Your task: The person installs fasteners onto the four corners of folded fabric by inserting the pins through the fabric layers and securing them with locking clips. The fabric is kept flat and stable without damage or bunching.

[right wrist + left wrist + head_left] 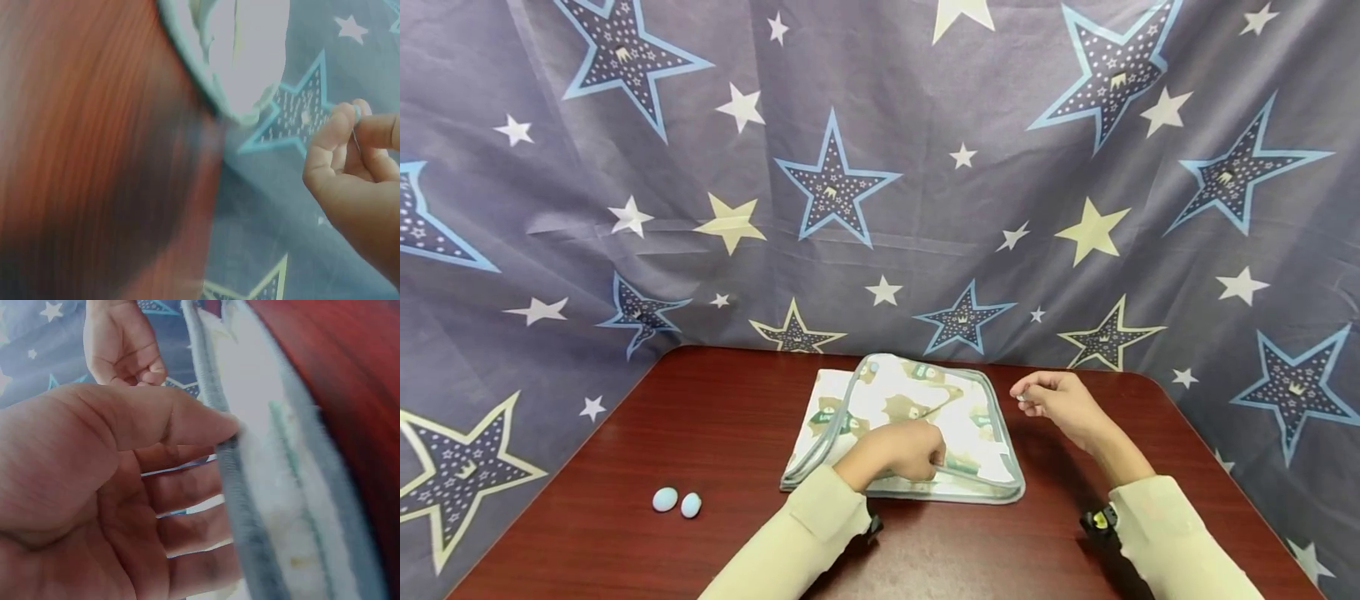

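A folded white cloth (895, 387) with a brown-and-green print and grey-blue edging lies in the middle of the table. My left hand (901, 450) pinches its near edge, thumb on one side of the trim (234, 487) and fingers on the other; the layers gape apart there. A small light-blue dot (874, 367) shows at the cloth's far left corner. Raised just right of the cloth, my right hand (1060, 404) pinches a small light-blue piece with a thin dark shaft (357, 115) between thumb and fingertips. The fingers partly hide this piece.
Two light-blue egg-shaped pieces (665, 499) lie side by side at the left of the dark red wooden table (715, 417). Behind the table hangs a grey-blue curtain (925, 242) printed with stars, close to the far edge.
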{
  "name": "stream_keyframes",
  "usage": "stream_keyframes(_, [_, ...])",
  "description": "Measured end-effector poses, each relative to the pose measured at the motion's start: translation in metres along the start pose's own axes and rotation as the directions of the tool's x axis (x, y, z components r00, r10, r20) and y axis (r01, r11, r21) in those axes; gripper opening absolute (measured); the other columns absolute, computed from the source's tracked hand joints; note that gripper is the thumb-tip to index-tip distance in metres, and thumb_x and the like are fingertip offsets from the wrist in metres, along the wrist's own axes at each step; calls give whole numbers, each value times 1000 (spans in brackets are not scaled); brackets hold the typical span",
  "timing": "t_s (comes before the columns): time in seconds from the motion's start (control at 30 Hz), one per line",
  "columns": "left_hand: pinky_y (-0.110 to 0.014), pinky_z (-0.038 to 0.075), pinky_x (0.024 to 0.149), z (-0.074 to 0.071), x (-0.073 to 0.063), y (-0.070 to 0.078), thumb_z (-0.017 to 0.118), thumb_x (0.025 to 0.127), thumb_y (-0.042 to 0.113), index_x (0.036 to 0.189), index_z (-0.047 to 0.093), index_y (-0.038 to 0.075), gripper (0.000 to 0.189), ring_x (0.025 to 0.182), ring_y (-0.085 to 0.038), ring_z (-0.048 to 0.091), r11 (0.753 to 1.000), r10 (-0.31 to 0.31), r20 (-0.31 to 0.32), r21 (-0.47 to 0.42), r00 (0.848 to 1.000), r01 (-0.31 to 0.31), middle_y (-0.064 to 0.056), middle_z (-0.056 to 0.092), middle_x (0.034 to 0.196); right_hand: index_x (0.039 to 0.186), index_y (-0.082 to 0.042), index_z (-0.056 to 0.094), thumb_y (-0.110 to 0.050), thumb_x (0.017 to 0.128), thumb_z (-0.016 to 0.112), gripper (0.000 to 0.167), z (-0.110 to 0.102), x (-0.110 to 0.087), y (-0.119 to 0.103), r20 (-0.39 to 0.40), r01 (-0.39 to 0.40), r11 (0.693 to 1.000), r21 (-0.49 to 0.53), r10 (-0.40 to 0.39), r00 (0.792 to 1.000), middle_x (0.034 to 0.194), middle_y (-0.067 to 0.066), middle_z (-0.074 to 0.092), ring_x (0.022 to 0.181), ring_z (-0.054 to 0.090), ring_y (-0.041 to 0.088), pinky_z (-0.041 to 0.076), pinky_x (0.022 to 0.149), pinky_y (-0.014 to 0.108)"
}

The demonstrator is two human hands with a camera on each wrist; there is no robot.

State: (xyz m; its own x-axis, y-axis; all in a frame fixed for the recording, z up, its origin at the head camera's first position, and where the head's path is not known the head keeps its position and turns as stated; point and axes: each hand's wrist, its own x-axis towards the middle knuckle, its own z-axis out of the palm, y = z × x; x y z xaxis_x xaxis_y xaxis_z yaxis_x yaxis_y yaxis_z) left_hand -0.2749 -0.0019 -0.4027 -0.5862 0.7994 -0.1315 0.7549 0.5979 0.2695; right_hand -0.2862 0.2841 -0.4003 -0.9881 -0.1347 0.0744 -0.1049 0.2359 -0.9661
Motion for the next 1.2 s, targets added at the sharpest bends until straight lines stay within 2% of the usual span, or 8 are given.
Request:
stream_keyframes(0.2, [-23, 19, 53, -4, 2, -1, 65, 80, -2, 58, 37, 21, 42, 55, -7, 16, 996, -70, 36, -56, 997, 72, 10, 18, 57, 115, 23, 60, 5, 99, 47, 28, 20, 3, -3, 16, -62, 993, 98, 61, 998, 103, 13, 71, 87, 68, 20, 59, 83, 33])
stream_keyframes(0.37, [-20, 34, 59, -7, 3, -3, 69, 87, 4, 69, 59, 18, 25, 60, -6, 35, 997, -48, 32, -55, 998, 50, 12, 39, 62, 123, 26, 54, 7, 95, 53, 34, 30, 1, -3, 58, -83, 981, 176, 74, 996, 106, 9, 71, 93, 69, 16, 58, 86, 29])
stream_keyframes(0.5, [-19, 45, 68, -9, 1, -3, 74, 92, 13, 84, 73, 16, 8, 70, -4, 52, 998, -36, 22, -48, 999, 37, 11, 59, 73, 122, 21, 59, 4, 96, 61, 31, 40, -3, -8, 83, -62, 986, 153, 50, 995, 101, 4, 72, 90, 68, 12, 58, 83, 26])
stream_keyframes(0.63, [-21, 47, 70, -11, 0, -4, 75, 93, 17, 90, 76, 16, 3, 73, -4, 57, 998, -51, 6, -44, 999, 51, 10, 64, 76, 119, 14, 65, -1, 97, 63, 26, 49, -5, -17, 80, -17, 998, 56, 12, 997, 96, 3, 71, 83, 66, 12, 57, 76, 26])
stream_keyframes(0.77, [-21, 47, 69, -12, 1, -8, 76, 93, 20, 94, 76, 17, 3, 73, -3, 57, 996, -59, -25, -65, 998, 57, 11, 63, 77, 127, 9, 60, -1, 98, 62, 31, 57, -7, -24, 47, 38, 999, 28, -39, 998, 93, 8, 70, 78, 65, 14, 56, 71, 27])
stream_keyframes(0.93, [-22, 45, 64, -12, 2, -16, 75, 94, 25, 86, 73, 22, 10, 66, -4, 54, 994, -55, -87, -101, 995, 46, 12, 61, 71, 121, 7, 65, -7, 101, 64, 25, 64, -8, -29, -22, 135, 990, -40, -136, 990, 86, 8, 70, 74, 66, 15, 58, 69, 30])
stream_keyframes(1.07, [-24, 45, 61, -15, 2, -23, 73, 96, 24, 83, 72, 22, 13, 63, -6, 53, 987, -71, -152, -154, 986, 47, 12, 61, 68, 105, 4, 73, -15, 100, 68, 21, 71, -8, -37, -60, 206, 972, -115, -214, 975, 83, 4, 71, 76, 68, 18, 59, 71, 31])
stream_keyframes(1.2, [-25, 45, 61, -18, 2, -29, 71, 97, 22, 84, 73, 20, 14, 61, -6, 52, 973, -112, -226, -222, 968, 60, 10, 61, 67, 106, 6, 74, -10, 98, 70, 19, 77, -8, -46, -54, 255, 963, -85, -260, 964, 90, 11, 74, 79, 70, 18, 60, 75, 32])
